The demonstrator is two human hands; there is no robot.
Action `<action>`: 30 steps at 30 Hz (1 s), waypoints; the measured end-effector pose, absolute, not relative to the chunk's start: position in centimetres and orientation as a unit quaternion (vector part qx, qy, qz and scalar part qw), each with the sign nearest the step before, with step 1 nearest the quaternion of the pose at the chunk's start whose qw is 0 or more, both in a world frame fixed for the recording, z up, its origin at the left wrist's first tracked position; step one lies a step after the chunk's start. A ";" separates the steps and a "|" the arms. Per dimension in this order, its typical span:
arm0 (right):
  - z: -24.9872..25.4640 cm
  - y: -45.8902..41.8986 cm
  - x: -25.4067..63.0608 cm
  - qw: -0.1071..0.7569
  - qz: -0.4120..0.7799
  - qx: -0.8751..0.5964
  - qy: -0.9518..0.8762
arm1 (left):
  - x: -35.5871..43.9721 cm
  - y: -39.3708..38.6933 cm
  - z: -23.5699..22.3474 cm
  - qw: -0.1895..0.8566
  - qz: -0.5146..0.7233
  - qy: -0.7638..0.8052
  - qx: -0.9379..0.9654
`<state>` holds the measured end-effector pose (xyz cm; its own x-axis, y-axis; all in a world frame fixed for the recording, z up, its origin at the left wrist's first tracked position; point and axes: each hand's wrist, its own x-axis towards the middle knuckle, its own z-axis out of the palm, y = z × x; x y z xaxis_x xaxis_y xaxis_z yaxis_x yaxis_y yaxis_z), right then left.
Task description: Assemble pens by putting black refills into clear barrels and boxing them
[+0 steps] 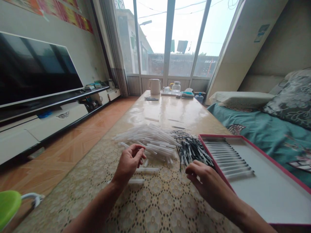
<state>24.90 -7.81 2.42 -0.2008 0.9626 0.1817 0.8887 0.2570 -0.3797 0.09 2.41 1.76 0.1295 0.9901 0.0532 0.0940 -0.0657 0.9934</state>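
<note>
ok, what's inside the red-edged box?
Inside the box: a row of pale tubes with dark right ends, and white floor beside them. Anything beneath the tubes is covered; can't tell.

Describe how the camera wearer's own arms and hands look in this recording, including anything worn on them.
The left hand and right hand are ungloved. The left forearm and right forearm are bare as far as the picture shows, with no sleeve in view. No watch or bracelet shows at either wrist, and no ring can be made out.
</note>
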 end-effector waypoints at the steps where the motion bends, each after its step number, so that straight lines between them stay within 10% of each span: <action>1: 2.3 -7.3 23.3 0.200 0.113 -0.588 -0.775 | -0.1 2.6 1.7 0.488 0.463 0.476 0.567; 12: -0.3 -3.6 16.8 0.127 0.027 -0.598 -0.791 | 1.0 1.6 1.3 0.506 0.414 0.468 0.595; 22: 2.3 -4.8 20.6 0.302 0.092 -0.594 -0.740 | 2.3 0.1 1.1 0.676 0.266 0.396 0.562; 30: 2.7 -5.0 22.4 0.274 0.091 -0.584 -0.758 | 2.8 0.2 0.6 0.765 0.401 0.389 0.320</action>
